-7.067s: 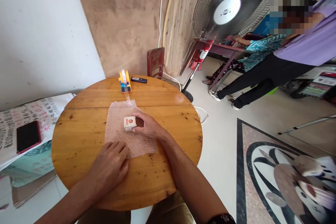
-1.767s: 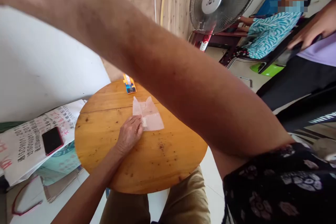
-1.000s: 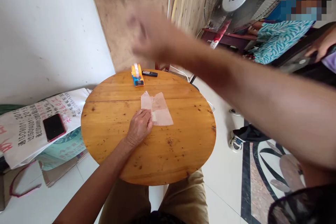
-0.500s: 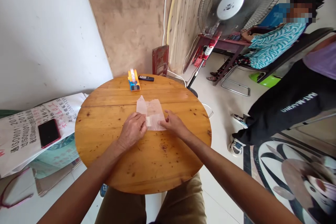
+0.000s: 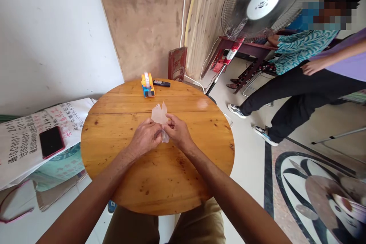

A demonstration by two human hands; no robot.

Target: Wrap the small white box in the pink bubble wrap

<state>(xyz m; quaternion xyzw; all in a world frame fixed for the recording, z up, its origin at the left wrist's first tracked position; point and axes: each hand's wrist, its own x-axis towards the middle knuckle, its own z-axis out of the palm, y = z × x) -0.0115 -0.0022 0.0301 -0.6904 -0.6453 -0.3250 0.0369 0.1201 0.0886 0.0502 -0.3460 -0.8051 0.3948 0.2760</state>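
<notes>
The fingers of the right hand (image 5: 179, 132) are found pinching the near right part of a translucent, pinkish-white sheet of plastic wrapping (image 5: 159, 113) between thumb and forefinger. The fingers of the left hand (image 5: 146, 137) are curled and pressed against the same sheet from the left; whether they are closed on it cannot be told. The two hands are held close together, with the sheet between them.

Since half a second ago, a change is noted: the right hand is brought inward, and the right portion of the sheet, flat at that time, is now drawn in toward the left. A narrower, bunched shape is left, with a ragged end standing beyond the hands and a crumpled corner showing below them. The folding over is judged to be under way but incomplete, as loose plastic is seen at both ends. Anything enclosed is hidden by the hands.

The sheet is located near the middle of a round, yellow-brown wooden bench (image 5: 206, 133). Beyond it, near the far edge, an orange-and-blue tape dispenser (image 5: 148, 85) is placed, apart from the sheet; just beside it, a slim black handheld device (image 5: 161, 83) is laid. To the left, off the bench, a black phone with a red edge (image 5: 52, 142) is rested on a white printed sack (image 5: 21, 126).
</notes>
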